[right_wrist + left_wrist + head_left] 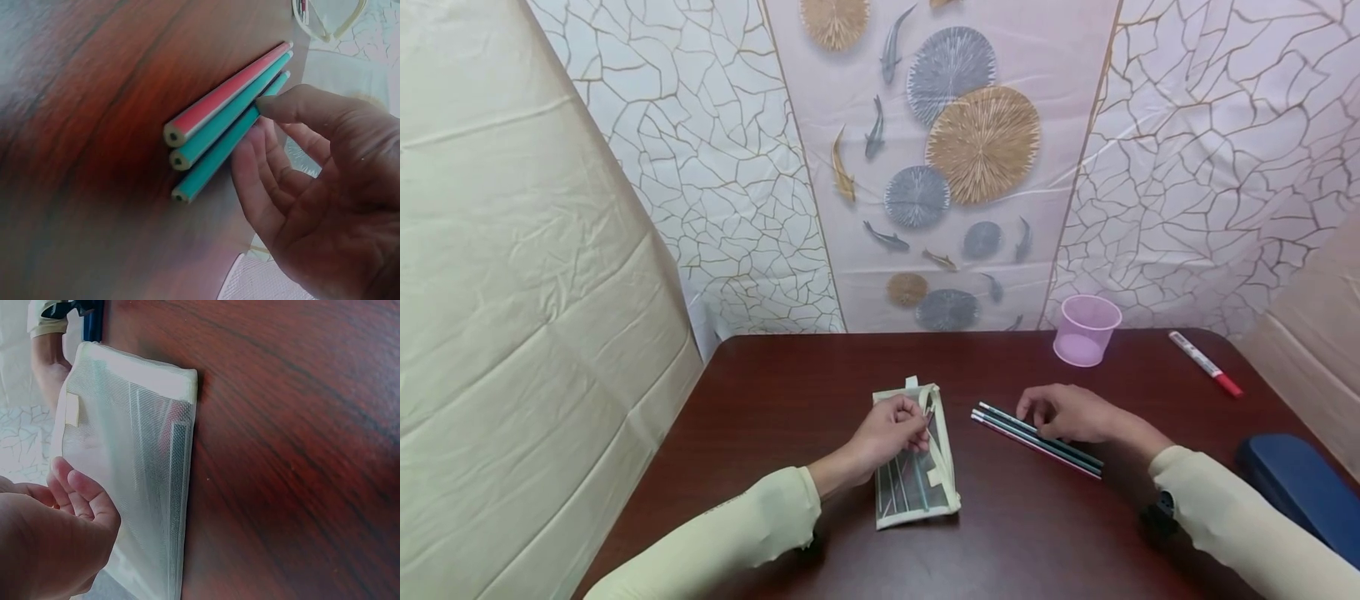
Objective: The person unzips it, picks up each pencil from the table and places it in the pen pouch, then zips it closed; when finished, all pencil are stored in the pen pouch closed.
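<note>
A mesh zip pouch [915,512] with pale trim lies on the table, and several thin sticks show through its mesh. My left hand [891,433] is over it, pinching its upper edge with thumb and fingertips; the left wrist view shows the left hand [62,531] at that edge. To the right, three pencils lie side by side: a red pencil [219,103], a middle teal pencil [234,119] and an outer teal pencil [215,164]. My right hand [1067,414] pinches the outer teal one between thumb and fingers. The pencils' visible near ends are unsharpened.
A pink mesh cup [1086,333] stands at the back right of the dark wooden table [760,433]. Beyond it lies a red-capped white marker [1206,364]. A dark blue case [1300,492] sits at the right edge. Patterned cloth hangs behind the table.
</note>
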Demonstrator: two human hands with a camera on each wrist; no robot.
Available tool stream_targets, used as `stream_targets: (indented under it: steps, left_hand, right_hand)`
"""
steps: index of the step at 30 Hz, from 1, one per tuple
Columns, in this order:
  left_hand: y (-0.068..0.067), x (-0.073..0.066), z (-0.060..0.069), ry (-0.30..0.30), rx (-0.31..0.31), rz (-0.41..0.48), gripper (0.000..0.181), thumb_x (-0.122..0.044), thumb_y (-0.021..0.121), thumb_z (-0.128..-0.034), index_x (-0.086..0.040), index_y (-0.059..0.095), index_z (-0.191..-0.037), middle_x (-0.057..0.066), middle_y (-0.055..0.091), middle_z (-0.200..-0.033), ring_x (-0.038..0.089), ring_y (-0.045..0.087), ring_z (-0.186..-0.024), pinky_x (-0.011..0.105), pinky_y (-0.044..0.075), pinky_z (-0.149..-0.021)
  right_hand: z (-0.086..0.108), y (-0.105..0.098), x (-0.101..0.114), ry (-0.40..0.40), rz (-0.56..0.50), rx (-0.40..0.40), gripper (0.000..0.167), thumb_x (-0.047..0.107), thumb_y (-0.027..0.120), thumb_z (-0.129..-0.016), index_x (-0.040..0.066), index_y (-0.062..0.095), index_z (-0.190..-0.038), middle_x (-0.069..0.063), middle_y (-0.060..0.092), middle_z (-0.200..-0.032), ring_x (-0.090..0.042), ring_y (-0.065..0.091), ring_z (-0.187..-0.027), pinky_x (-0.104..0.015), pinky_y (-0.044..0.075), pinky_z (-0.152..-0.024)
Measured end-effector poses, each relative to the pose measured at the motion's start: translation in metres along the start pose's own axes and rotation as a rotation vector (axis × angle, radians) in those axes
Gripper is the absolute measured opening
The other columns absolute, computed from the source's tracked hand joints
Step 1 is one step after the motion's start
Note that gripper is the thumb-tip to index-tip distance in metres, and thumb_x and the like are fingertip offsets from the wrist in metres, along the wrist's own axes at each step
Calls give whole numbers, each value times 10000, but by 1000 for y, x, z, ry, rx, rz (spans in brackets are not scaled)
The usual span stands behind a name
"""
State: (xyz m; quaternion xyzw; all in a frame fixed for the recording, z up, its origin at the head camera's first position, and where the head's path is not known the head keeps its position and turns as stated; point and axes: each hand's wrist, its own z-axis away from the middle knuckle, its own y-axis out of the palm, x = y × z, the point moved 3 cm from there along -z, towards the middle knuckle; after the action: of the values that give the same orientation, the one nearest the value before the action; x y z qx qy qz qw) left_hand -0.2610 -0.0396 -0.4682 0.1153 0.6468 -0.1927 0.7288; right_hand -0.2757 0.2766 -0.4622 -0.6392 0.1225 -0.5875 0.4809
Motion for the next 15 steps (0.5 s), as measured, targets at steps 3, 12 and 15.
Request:
stream_targets:
  steps: [3,12,15]
  left_hand:
    - [-1,-1,0,-2,-1,-3,58,-71,606,-1040,-40,576,-1002,25,700,-780,105,690,-689,227,592,-666]
    - [-1,-2,1,-5,2,-5,98,-119,641,-1038,-49,578,-1008,19,707,-784,104,691,-695,226,592,-671]
    - [-1,-2,1,-4,3,4,91,-111,636,-1038,-50,576,-1005,17,705,-783,101,688,-692,221,587,-666]
  right_hand:
    - [-2,0,2,21,25,-2,303,59,800,-853,198,675,-1092,-38,635,-913,-157,576,-646,-296,537,-545]
    - [-7,1,12,29,141,-10,374,32,847,-778,195,643,-1046,-7,652,-892,-159,575,-779,-298,511,-635]
    - [-8,3,15,25,206,-26,379,68,874,-762,204,634,-1022,21,654,-874,-152,571,-785,-306,493,-649]
